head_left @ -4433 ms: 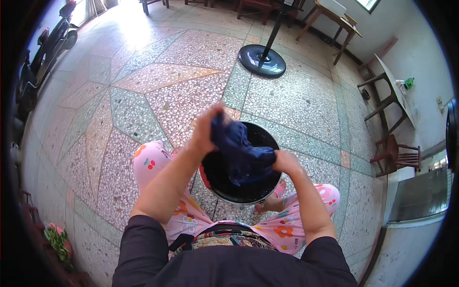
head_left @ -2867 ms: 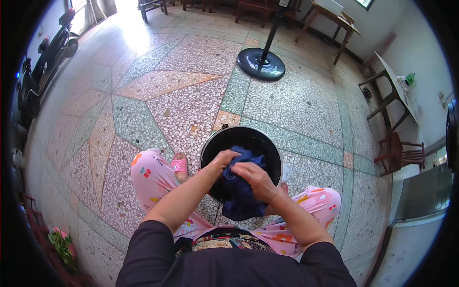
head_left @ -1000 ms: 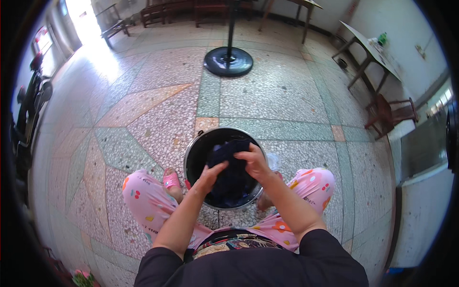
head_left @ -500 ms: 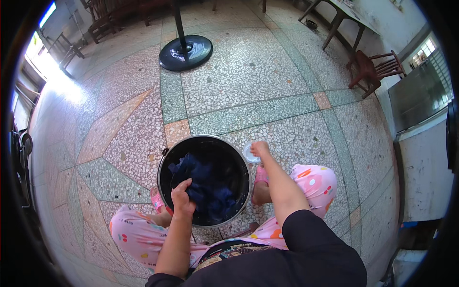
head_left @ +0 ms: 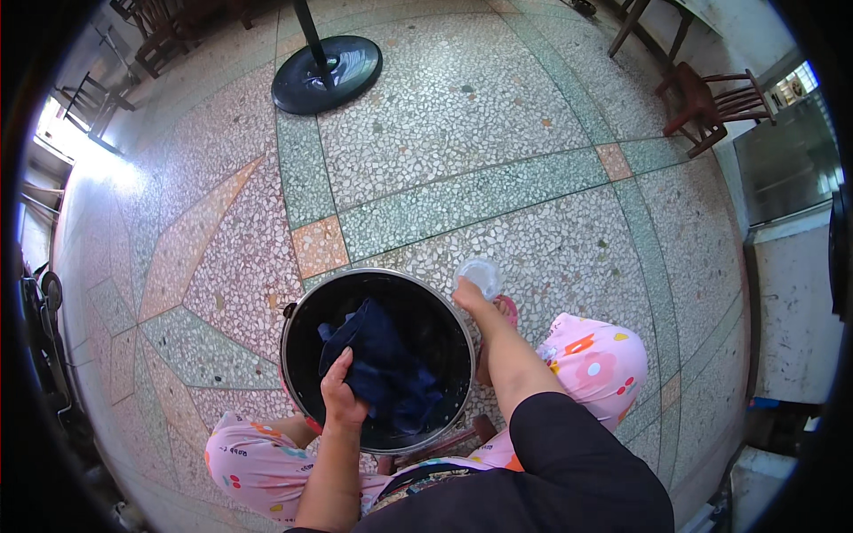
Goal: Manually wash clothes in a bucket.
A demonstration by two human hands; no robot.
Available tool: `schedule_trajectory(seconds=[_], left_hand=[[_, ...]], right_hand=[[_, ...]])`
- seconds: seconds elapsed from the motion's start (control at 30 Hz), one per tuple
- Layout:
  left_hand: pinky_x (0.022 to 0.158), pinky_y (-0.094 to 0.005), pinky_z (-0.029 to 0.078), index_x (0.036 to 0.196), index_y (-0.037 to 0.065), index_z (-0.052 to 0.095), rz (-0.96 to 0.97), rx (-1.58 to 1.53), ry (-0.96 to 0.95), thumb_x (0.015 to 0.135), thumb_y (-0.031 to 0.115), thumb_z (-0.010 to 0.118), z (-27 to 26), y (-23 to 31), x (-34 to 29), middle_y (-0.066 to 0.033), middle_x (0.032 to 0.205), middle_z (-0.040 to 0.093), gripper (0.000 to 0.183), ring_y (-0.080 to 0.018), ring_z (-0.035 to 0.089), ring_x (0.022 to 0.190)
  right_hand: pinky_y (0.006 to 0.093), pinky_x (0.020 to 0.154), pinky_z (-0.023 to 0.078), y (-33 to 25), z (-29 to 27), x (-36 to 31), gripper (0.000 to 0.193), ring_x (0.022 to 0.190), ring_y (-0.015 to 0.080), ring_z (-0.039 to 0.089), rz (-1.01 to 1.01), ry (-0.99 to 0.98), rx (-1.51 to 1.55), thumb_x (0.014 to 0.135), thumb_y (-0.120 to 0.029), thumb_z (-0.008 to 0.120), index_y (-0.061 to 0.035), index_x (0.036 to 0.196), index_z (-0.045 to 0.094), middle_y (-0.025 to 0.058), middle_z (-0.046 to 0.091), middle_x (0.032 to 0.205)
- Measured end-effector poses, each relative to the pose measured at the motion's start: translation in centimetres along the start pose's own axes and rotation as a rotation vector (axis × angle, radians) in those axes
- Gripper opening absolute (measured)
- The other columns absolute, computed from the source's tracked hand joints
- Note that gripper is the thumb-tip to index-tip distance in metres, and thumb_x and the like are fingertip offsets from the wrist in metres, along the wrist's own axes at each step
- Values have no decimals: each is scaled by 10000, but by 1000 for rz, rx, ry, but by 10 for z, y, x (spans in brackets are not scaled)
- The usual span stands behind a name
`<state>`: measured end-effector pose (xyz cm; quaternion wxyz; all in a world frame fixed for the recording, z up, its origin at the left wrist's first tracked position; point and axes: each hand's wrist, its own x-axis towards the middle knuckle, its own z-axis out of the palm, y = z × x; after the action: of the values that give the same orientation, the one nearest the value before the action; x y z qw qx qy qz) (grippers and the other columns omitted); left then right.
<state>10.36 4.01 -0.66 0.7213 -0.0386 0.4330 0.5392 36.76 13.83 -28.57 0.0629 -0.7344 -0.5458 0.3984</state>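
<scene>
Between my knees stands a round black bucket [head_left: 306,400] with a metallic rim. In it lies a crumpled dark blue cloth [head_left: 404,364]. My left hand [head_left: 342,391] reaches over the bucket's near left part, closed on a fold of the cloth with its thumb up. Just outside the right rim, my right hand [head_left: 468,295] is curled at the near edge of a small whitish round dish [head_left: 481,272]. Its fingertips are hidden, so whether it grips the dish or something small does not show.
Beyond the bucket rises a dark pole on a round black base [head_left: 327,75]. At the far right is a reddish-brown wooden chair [head_left: 697,107]. More wooden chairs [head_left: 158,40] stand far left. A pink sandal [head_left: 507,308] shows by the dish; patterned terrazzo floor [head_left: 444,98] surrounds everything.
My right hand has shifted from over the dish to its near left edge, closer to the bucket, baring more of the dish. My left hand stays at the cloth. The whole view has turned slightly.
</scene>
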Motion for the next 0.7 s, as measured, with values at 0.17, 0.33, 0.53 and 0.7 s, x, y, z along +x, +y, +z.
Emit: schedule_trajectory(seconds=[0.17,0.33,0.53,0.7], left_hand=[[895,-396,433,1113,-32,511,-30,1,36,837,138,475,-11,-2,5,-149,1085,572,326,-282,563,985],[838,-366,468,1085,-36,524,133,168,63,827,114,488,-19,-9,4,-134,1022,594,300,-255,590,924],[910,-375,412,1175,15,466,236,197,-98,839,123,474,0,-5,-6,-109,1130,540,353,-245,528,1041],[969,-436,351,1241,106,417,122,-227,-285,890,204,435,7,13,-19,-94,1220,491,364,-278,482,1109]], right_hand=[[411,710,475,-5,-16,0,200,774,346,605,-38,-134,-92,649,-126,553,-11,801,610,214,613,782],[370,608,497,-5,-22,-12,105,636,270,626,-79,26,-68,621,-113,570,-49,689,617,168,610,635],[353,559,478,-12,-71,-10,123,591,205,582,472,-290,1219,693,-142,595,-45,769,607,66,597,663],[324,616,468,-134,-141,-70,144,672,193,556,-36,-640,1549,734,-61,579,9,859,569,84,573,757]])
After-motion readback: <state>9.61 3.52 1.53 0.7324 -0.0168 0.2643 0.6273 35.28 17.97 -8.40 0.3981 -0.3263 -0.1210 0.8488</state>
